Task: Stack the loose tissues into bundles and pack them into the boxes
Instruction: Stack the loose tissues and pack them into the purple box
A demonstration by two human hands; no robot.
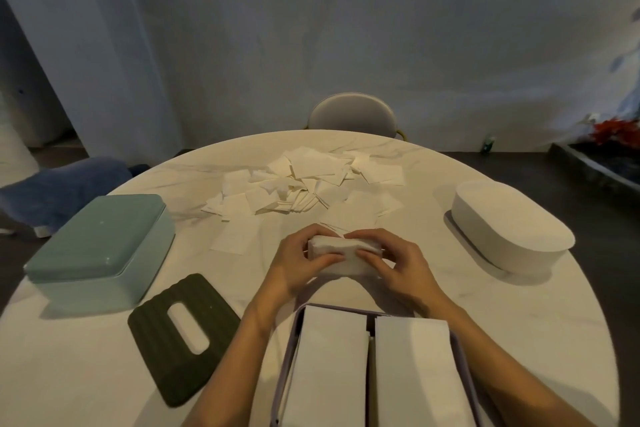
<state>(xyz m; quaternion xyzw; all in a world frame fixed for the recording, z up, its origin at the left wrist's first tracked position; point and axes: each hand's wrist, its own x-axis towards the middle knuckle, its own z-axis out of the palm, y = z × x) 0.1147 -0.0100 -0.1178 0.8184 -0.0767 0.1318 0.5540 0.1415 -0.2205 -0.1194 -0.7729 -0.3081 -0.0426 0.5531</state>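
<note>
Squaring step: both hands press a bundle of tissues [341, 255] together above the counter [433, 305]
Left hand [298, 263]: grip curled round the bundle's left end
Right hand [394, 265]: grip curled round its right end
Open box [460, 350]: nearest, already holds two bundles
Loose tissues [304, 184]: heaped beyond the hands
Next: probably lower the bundle into a box, edges aligned

Dim warm light, soft shadows under boxes; wide-angle bending at edges, slight overall softness, grainy wall.
</note>
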